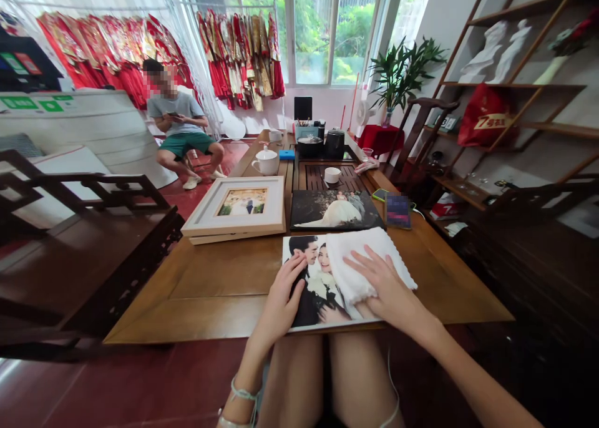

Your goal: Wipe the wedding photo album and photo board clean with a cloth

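Note:
A wedding photo panel of a couple lies flat at the table's near edge. My left hand rests on its left side, fingers stretched out over the picture, holding nothing. Over the panel's right half spreads a white cloth with a scalloped edge. My right hand presses flat on the cloth, its fingers spread, and covers part of the panel's lower right. Just beyond lies a second, dark photo panel showing a wedding dress. To the left, light wooden picture frames are stacked.
Two phones, one a dark phone, lie at the right of the wooden table. Farther back stand a lidded white cup, a small white cup and black pots. A seated person is at the back left.

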`<action>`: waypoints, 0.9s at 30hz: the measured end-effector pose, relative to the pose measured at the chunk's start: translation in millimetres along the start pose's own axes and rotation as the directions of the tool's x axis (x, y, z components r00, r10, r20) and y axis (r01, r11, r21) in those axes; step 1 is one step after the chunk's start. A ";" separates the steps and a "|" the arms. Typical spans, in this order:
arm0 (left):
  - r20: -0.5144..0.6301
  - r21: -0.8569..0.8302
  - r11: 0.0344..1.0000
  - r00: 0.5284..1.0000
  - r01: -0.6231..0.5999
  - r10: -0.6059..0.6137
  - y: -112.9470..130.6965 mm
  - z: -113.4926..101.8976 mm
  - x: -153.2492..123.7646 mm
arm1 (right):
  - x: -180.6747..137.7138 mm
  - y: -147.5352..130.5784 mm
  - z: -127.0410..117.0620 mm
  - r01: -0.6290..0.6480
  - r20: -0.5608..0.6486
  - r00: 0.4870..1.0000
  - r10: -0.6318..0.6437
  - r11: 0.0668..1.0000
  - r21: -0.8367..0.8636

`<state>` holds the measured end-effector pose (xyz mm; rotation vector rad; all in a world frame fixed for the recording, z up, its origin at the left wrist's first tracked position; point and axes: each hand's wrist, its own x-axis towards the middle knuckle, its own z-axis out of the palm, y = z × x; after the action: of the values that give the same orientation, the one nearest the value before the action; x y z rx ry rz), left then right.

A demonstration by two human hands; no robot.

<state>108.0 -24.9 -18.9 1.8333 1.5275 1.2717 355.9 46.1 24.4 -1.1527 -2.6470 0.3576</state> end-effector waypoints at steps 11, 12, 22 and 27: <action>-0.011 0.009 1.000 1.000 -0.019 0.019 0.6 1.0 -0.3 | -86.6 -32.4 4.1 0.185 0.096 0.978 -0.183 0.983 -0.016; -0.011 0.007 1.000 1.000 -0.019 0.019 0.6 0.9 -0.3 | -83.2 -31.5 3.3 0.177 0.099 0.980 -0.175 0.984 -0.003; 0.011 0.008 1.000 1.000 0.012 -0.012 -1.2 0.3 0.3 | 11.6 2.7 -1.8 0.021 0.024 0.999 -0.022 0.997 0.069; 0.010 0.011 1.000 1.000 0.013 -0.013 -1.1 0.1 0.0 | 40.7 7.0 -4.2 -0.020 -0.013 1.000 0.021 0.998 0.053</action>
<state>107.5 -24.5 -19.9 1.8307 1.5410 1.2490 335.0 81.3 30.8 -1.1623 -2.5998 0.4200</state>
